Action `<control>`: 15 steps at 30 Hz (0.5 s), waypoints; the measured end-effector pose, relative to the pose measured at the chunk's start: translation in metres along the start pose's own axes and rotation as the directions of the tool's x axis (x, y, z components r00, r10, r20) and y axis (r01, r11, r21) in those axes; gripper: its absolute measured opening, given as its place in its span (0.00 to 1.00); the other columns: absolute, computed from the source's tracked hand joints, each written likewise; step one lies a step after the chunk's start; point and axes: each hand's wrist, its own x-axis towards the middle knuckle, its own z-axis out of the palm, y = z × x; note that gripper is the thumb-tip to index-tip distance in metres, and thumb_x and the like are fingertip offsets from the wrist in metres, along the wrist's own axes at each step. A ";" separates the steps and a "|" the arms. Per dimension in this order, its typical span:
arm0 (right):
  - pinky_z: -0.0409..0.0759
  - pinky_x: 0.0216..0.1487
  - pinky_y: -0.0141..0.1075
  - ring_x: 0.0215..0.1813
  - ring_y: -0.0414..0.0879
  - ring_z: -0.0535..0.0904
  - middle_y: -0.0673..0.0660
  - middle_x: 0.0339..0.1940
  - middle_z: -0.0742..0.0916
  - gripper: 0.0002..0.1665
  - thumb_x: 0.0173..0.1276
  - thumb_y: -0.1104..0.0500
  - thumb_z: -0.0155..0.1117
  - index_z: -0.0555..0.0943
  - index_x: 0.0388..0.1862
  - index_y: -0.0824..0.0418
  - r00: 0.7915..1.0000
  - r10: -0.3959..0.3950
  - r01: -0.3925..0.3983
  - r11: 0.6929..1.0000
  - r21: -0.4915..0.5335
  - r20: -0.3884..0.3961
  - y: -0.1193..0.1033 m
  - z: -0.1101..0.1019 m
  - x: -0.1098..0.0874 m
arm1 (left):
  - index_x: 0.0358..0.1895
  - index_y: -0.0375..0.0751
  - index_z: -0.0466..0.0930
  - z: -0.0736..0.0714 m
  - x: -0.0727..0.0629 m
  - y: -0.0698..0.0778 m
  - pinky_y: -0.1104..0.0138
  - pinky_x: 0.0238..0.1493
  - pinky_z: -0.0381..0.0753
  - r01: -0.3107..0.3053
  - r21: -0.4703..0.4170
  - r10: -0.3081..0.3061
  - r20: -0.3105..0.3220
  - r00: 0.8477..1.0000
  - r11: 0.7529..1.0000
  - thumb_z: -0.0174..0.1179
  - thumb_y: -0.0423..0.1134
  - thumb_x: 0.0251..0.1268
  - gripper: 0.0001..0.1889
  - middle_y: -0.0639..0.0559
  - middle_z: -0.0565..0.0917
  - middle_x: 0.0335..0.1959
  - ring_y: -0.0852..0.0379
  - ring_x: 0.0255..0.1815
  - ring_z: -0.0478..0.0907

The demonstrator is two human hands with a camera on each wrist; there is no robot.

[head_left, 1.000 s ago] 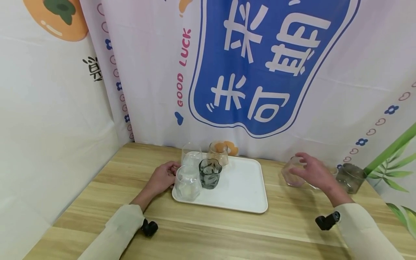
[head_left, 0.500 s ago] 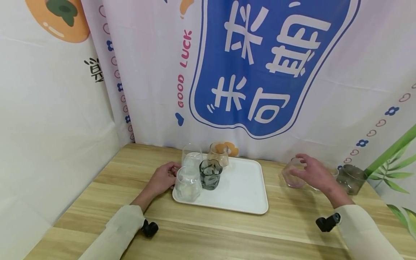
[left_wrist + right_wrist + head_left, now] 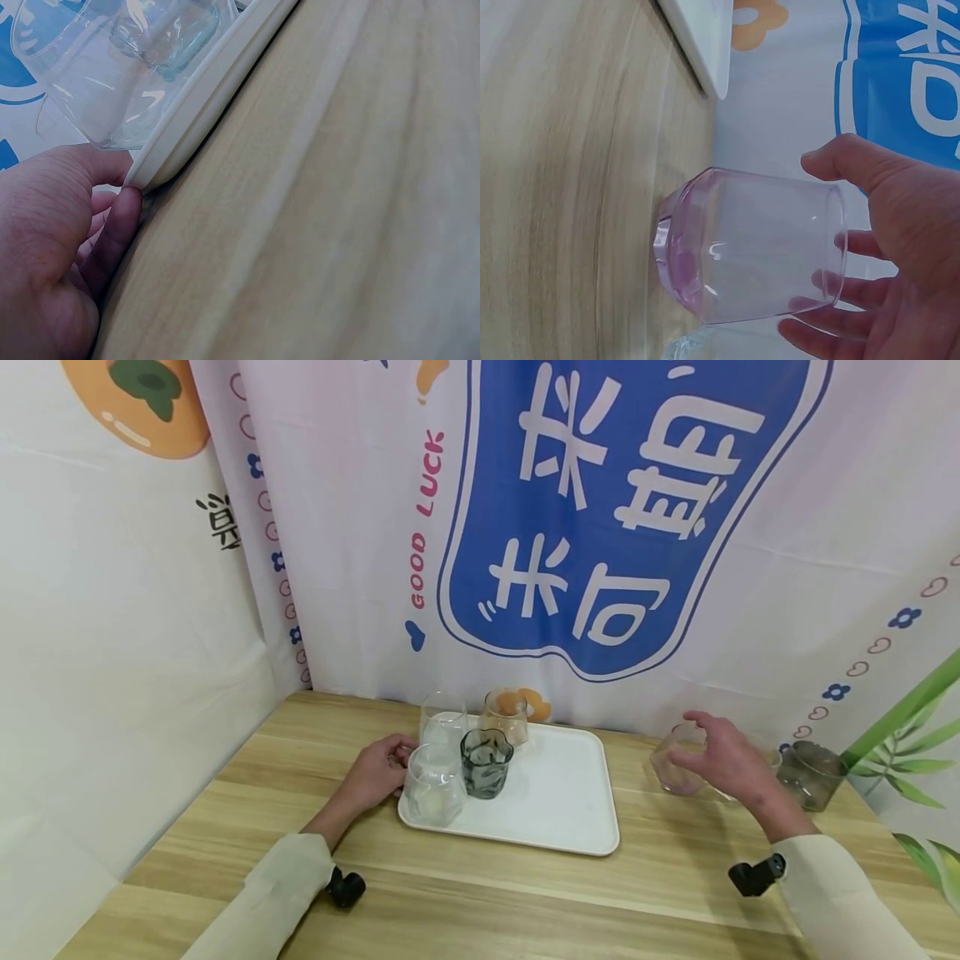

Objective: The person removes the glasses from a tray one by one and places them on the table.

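Observation:
My left hand (image 3: pixel 375 770) pinches the near-left rim of the white tray (image 3: pixel 562 793), thumb and a finger meeting at its edge (image 3: pixel 180 127) in the left wrist view. On the tray's left part stand a clear faceted glass (image 3: pixel 435 793), another clear glass (image 3: pixel 442 714), an amber glass (image 3: pixel 506 718) and a dark grey wavy glass (image 3: pixel 486 768). To the right of the tray, my right hand (image 3: pixel 723 760) reaches around a pink-tinted glass (image 3: pixel 757 247) upright on the table. Its thumb stands apart from the rim; the spread fingers are behind the glass, contact unclear.
Past my right hand are a partly hidden clear glass (image 3: pixel 772 758) and a smoky grey glass (image 3: pixel 813 777). Everything stands on a wooden table (image 3: pixel 480 902). A printed cloth (image 3: pixel 360 568) hangs right behind the table's back edge.

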 end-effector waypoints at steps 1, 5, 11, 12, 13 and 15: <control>0.73 0.59 0.70 0.64 0.77 0.70 0.82 0.66 0.71 0.47 0.68 0.46 0.71 0.65 0.73 0.74 1.000 0.003 -0.003 1.000 -0.004 -0.008 -0.001 0.000 -0.001 | 0.57 0.32 0.80 0.000 0.000 0.000 0.63 0.23 0.85 -0.001 0.000 0.001 0.000 1.000 1.000 0.64 0.22 0.59 0.20 0.44 0.80 0.37 0.54 0.28 0.79; 0.69 0.62 0.71 0.66 0.76 0.67 0.81 0.66 0.70 0.45 0.68 0.48 0.72 0.66 0.73 0.72 0.998 -0.010 0.009 1.000 -0.024 -0.054 -0.006 0.001 -0.003 | 0.57 0.32 0.80 0.000 0.000 0.000 0.63 0.23 0.84 -0.002 0.004 0.002 0.001 1.000 1.000 0.64 0.23 0.60 0.20 0.45 0.80 0.37 0.54 0.28 0.79; 0.68 0.63 0.71 0.65 0.77 0.68 0.79 0.66 0.73 0.37 0.65 0.55 0.71 0.72 0.68 0.72 0.983 -0.091 0.083 0.995 -0.056 -0.160 -0.021 0.004 -0.007 | 0.57 0.32 0.79 0.000 0.000 -0.001 0.63 0.22 0.84 -0.007 0.019 0.007 -0.001 1.000 1.000 0.63 0.23 0.60 0.20 0.45 0.80 0.37 0.54 0.28 0.78; 0.69 0.62 0.70 0.64 0.76 0.69 0.79 0.65 0.74 0.36 0.64 0.57 0.71 0.73 0.67 0.72 0.978 -0.107 0.098 0.994 -0.055 -0.179 -0.024 0.005 -0.007 | 0.57 0.31 0.79 0.000 0.000 -0.001 0.64 0.22 0.84 -0.009 0.018 0.009 -0.001 1.000 1.000 0.63 0.23 0.60 0.20 0.45 0.80 0.37 0.54 0.28 0.78; 0.69 0.62 0.70 0.63 0.76 0.69 0.78 0.64 0.75 0.35 0.64 0.58 0.71 0.74 0.67 0.72 0.974 -0.120 0.112 0.992 -0.055 -0.192 -0.027 0.006 -0.007 | 0.57 0.32 0.80 0.000 0.000 -0.001 0.64 0.22 0.84 -0.003 0.015 0.003 -0.004 1.000 1.000 0.63 0.22 0.60 0.20 0.45 0.80 0.37 0.54 0.28 0.78; 0.71 0.61 0.69 0.63 0.75 0.70 0.77 0.63 0.76 0.34 0.63 0.59 0.71 0.75 0.65 0.72 0.969 -0.140 0.133 0.990 -0.045 -0.206 -0.034 0.008 -0.007 | 0.57 0.31 0.79 0.000 0.000 -0.001 0.64 0.22 0.84 -0.009 0.015 0.009 0.000 1.000 1.000 0.63 0.22 0.60 0.20 0.44 0.80 0.37 0.55 0.28 0.78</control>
